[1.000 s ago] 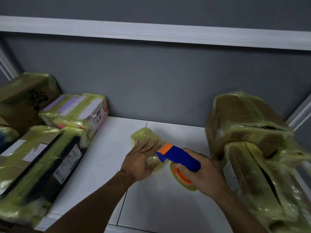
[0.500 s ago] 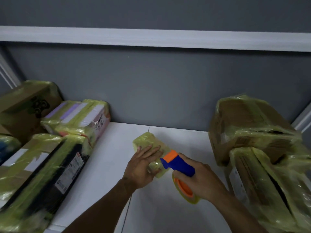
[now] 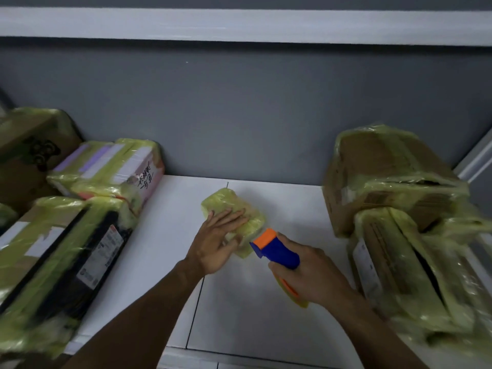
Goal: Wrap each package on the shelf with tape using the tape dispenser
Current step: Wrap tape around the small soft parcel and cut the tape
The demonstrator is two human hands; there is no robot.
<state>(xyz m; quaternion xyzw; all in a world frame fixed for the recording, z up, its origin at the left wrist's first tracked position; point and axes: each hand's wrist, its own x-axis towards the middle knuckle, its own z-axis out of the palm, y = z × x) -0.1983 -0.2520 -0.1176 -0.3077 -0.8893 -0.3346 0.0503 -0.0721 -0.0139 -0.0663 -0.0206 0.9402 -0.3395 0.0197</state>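
Observation:
A small package (image 3: 229, 202) covered in yellow-green tape lies on the white shelf (image 3: 287, 206) near the middle. My left hand (image 3: 217, 242) lies flat on it, fingers straight and spread, pressing it down. My right hand (image 3: 310, 272) grips the blue handle of the tape dispenser (image 3: 275, 251), whose orange head sits at the package's near right edge. The orange and yellow tape roll shows below my right hand.
Several taped boxes are stacked on the left, among them a pink one (image 3: 114, 171) and a long dark one (image 3: 66, 251). Two taped cardboard boxes (image 3: 386, 179) stand on the right. The grey back wall (image 3: 239, 115) closes the shelf behind.
The dispenser has drawn back toward me from the package's top to its near right edge. My left hand has stayed flat on the package. The view has tilted slightly.

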